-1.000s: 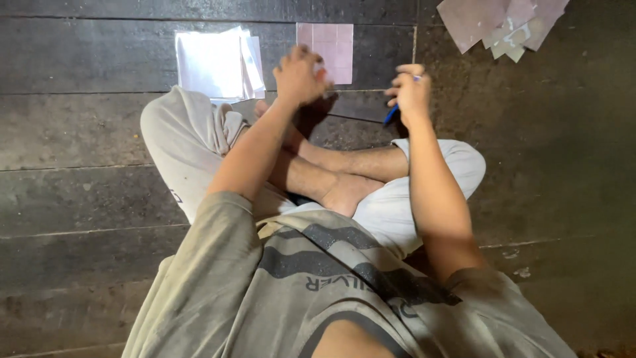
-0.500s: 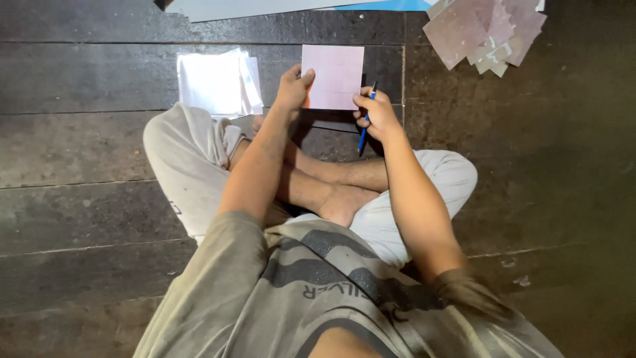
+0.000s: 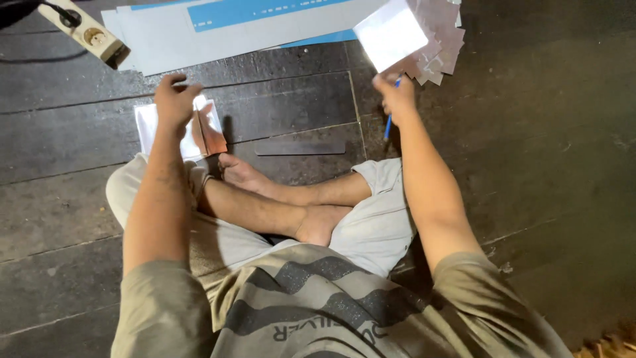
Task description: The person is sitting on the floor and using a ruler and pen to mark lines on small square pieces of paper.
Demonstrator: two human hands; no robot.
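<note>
I sit cross-legged on a dark plank floor. My left hand point(image 3: 175, 99) lies on a stack of white paper point(image 3: 149, 129) by my left knee, its fingers curled on a pinkish-brown sheet point(image 3: 211, 134) that stands tilted up off the stack. My right hand point(image 3: 395, 96) is raised at the far right. It holds a pale square sheet point(image 3: 391, 33) by its lower edge, together with a blue pen point(image 3: 388, 126) that points down. The sheet hangs just left of a loose pile of pinkish squares point(image 3: 442, 41).
A dark flat ruler point(image 3: 301, 147) lies on the floor in front of my feet. Large grey and blue sheets point(image 3: 232, 26) stretch across the far side. A power strip point(image 3: 86, 32) sits at the far left corner.
My right hand has lifted the square sheet off the floor and carried it up and right toward the pile. My left hand has moved left onto the white stack.
</note>
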